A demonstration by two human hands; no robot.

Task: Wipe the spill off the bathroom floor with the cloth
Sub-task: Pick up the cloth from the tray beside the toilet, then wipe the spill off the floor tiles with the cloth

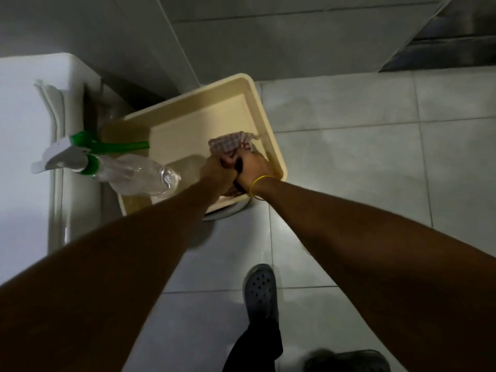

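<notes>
Together, both hands, left (pixel 214 170) and right (pixel 252 169), grip the checked cloth (pixel 228 143) over the cream tray (pixel 268 124) holding a spray bottle (pixel 128 173).

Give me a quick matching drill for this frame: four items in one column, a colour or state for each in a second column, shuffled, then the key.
Items:
1. cloth
2. spray bottle
3. tray
4. shoe

Descriptions:
A. cream, shallow, rimmed
B. dark, perforated, on the floor tiles
C. checked, bunched between the left hand and right hand
D. clear body, green and white trigger head, lying on its side

Pairs: 1-C, 2-D, 3-A, 4-B
</notes>
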